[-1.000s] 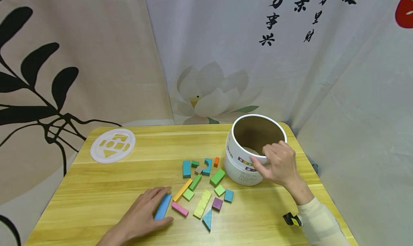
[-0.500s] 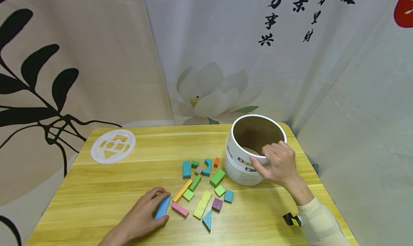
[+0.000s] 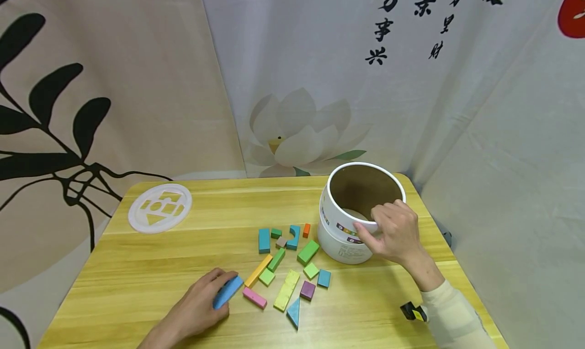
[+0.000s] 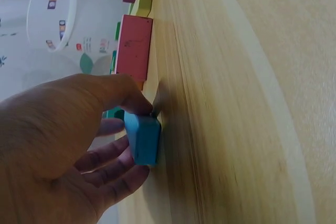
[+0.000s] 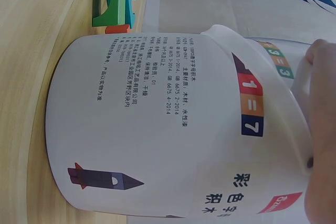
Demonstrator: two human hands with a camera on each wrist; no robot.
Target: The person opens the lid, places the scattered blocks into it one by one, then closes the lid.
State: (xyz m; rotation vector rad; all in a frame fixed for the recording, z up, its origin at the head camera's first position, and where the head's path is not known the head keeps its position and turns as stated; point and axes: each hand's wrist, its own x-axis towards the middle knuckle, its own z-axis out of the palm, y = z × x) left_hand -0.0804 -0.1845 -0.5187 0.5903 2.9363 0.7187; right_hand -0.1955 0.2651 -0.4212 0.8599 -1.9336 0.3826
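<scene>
My left hand [image 3: 194, 303] pinches a long blue block [image 3: 228, 292] between thumb and fingers, low over the table; in the left wrist view the blue block [image 4: 143, 136] shows its end face. Whether it still touches the wood I cannot tell. On the right, my right hand [image 3: 394, 232] grips the near rim of a white bucket [image 3: 345, 250], thumb outside and fingers over the edge. Printed text and a rocket cover the bucket's wall [image 5: 157, 129] in the right wrist view. A pink block [image 3: 254, 297] lies just right of the held block.
Several loose blocks lie mid-table, among them a yellow one [image 3: 287, 290], a blue triangle [image 3: 294, 313], a purple one [image 3: 307, 290] and an orange bar [image 3: 258, 271]. A white lid with cut-out shapes [image 3: 137, 218] rests at the back left. A black strap piece [image 3: 413, 312] lies by the right sleeve.
My left hand has closed its fingers and thumb on the blue block, drawn it slightly left and turned it. The right hand and the bucket have stayed put.
</scene>
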